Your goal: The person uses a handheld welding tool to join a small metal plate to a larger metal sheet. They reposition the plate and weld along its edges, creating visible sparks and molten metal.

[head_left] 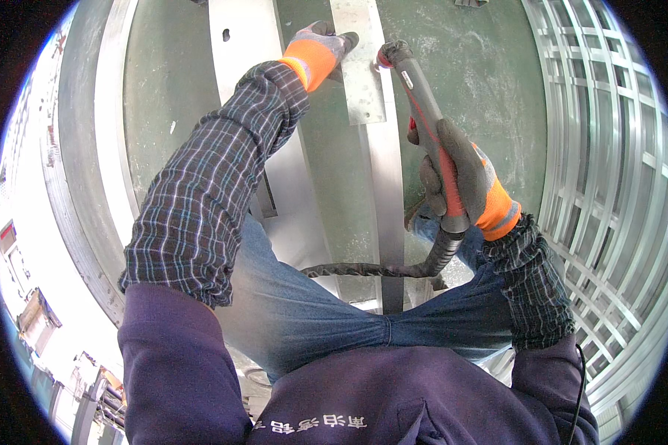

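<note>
My right hand, in a grey-and-orange glove, is wrapped round the red-and-black handle of a welding torch. The torch's head meets or nearly meets the right edge of a narrow metal plate; no gap can be made out. This plate lies on a long metal bar running toward me. At the plate's left edge my left hand, gloved alike, grips with its fingers bent, the dark fingertips over the metal. Its underside is hidden. A ribbed black cable leaves the torch's lower end and bends left across my knees.
A wide pale metal strip runs beneath my left forearm. The green work surface is scuffed. Stacked metal frames line the right side, and a long pale rail stands on the left.
</note>
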### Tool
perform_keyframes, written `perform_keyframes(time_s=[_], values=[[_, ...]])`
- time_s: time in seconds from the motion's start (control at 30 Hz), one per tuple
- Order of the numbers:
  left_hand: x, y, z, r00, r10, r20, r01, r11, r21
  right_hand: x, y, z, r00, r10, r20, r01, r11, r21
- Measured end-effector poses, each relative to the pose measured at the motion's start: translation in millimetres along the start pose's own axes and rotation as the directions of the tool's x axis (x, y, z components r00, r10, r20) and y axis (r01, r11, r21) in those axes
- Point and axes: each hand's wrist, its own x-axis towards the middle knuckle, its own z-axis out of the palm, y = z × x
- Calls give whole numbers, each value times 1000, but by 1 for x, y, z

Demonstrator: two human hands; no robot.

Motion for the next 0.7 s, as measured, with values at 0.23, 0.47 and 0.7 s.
perform_keyframes(time_s=[0.23, 0.47, 0.7], values=[[-14, 21, -2, 994, -111, -1, 111, 991, 77, 0, 9, -8, 999, 45, -30, -46, 999, -7], [-12, 19, -4, 993, -108, -46, 113, 985, 130, -7, 9, -5, 997, 68, 29, -70, 994, 78], [-3, 13, -5, 990, -138, 37, 135, 988, 75, -12, 9, -4, 995, 99, 20, -100, 990, 99]])
